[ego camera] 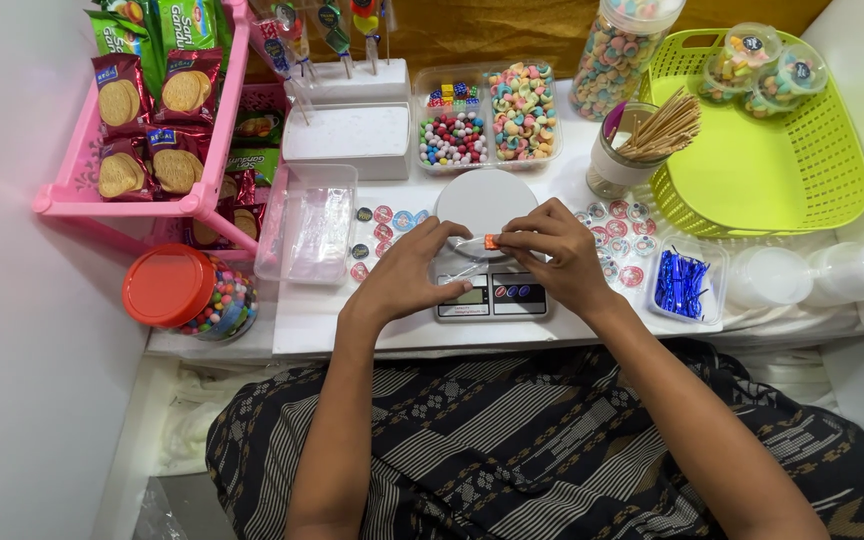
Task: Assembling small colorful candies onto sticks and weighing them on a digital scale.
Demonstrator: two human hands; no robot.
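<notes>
Both my hands meet over a small white kitchen scale at the middle of the white table. My left hand and my right hand pinch the two ends of a small clear plastic packet that holds an orange candy piece. The packet hovers just above the scale's front panel with its display and buttons. Fingers of both hands are closed on the packet's ends.
A clear tray of colourful candies and a tall candy jar stand behind the scale. A pink rack of biscuit packs and an orange-lidded jar are left. A cup of wooden sticks, a green basket, round stickers and blue twist ties are right.
</notes>
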